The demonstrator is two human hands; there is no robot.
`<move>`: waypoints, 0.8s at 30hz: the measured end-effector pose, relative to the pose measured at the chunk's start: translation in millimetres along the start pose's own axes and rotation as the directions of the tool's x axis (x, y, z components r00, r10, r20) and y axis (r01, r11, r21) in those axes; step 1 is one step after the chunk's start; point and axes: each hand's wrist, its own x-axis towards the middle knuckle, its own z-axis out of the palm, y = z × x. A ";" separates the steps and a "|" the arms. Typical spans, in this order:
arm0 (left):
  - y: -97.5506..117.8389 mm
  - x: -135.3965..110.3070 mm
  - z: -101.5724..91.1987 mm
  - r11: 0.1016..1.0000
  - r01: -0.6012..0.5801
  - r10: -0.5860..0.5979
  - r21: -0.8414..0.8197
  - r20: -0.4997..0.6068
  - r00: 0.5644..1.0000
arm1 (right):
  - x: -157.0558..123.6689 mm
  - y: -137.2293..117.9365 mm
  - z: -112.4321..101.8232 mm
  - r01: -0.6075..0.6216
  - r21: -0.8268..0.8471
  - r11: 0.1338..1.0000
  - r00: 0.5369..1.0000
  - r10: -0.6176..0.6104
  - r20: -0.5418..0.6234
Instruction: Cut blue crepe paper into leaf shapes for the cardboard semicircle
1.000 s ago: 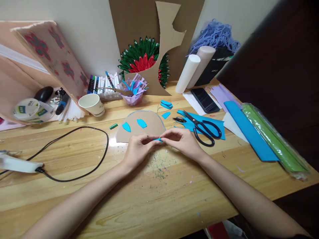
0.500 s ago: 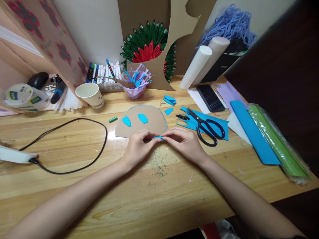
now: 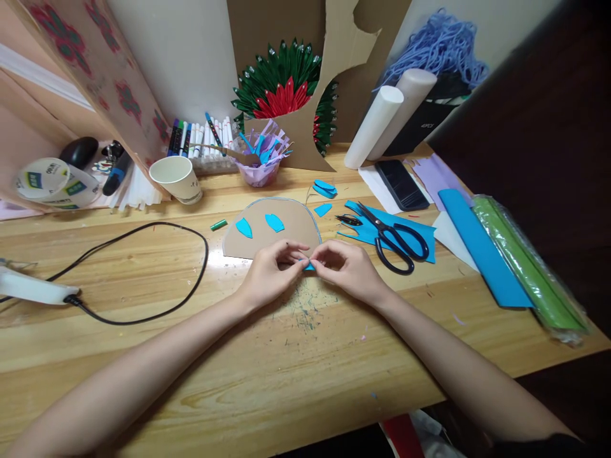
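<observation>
Between my fingertips is a small blue paper piece [image 3: 309, 267], mostly covered by them. My left hand [image 3: 275, 270] pinches its left side, and my right hand [image 3: 347, 270] pinches the other side close by. Just beyond both hands lies a half-round cardboard piece [image 3: 300, 224] with a dark line along its curved edge. On it rest two blue petal-shaped cutouts, one at the left [image 3: 244, 228] and one nearer the middle [image 3: 274, 222]. More blue cutouts [image 3: 324, 188] lie behind its right edge. Black-handled scissors [image 3: 395, 238] sit on a blue sheet [image 3: 424, 233] at right.
A corded white tool [image 3: 35, 286] lies left, its black cable [image 3: 207, 267] looping across the table. Behind stand a paper cup [image 3: 176, 180], a purple bowl of scraps [image 3: 258, 173] and markers [image 3: 203, 137]. A phone [image 3: 401, 184] and rolled green material [image 3: 529, 267] are at right.
My fingers have shifted on the blue piece, and my left fingers are a little more spread. The whole view has moved slightly; the cutouts on the cardboard stay in place.
</observation>
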 end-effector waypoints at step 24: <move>2.3 4.7 -1.9 0.974 0.145 -0.139 -0.176 0.050 0.989 | 1.5 7.8 -2.6 0.326 -0.252 0.911 0.943 -0.333 0.014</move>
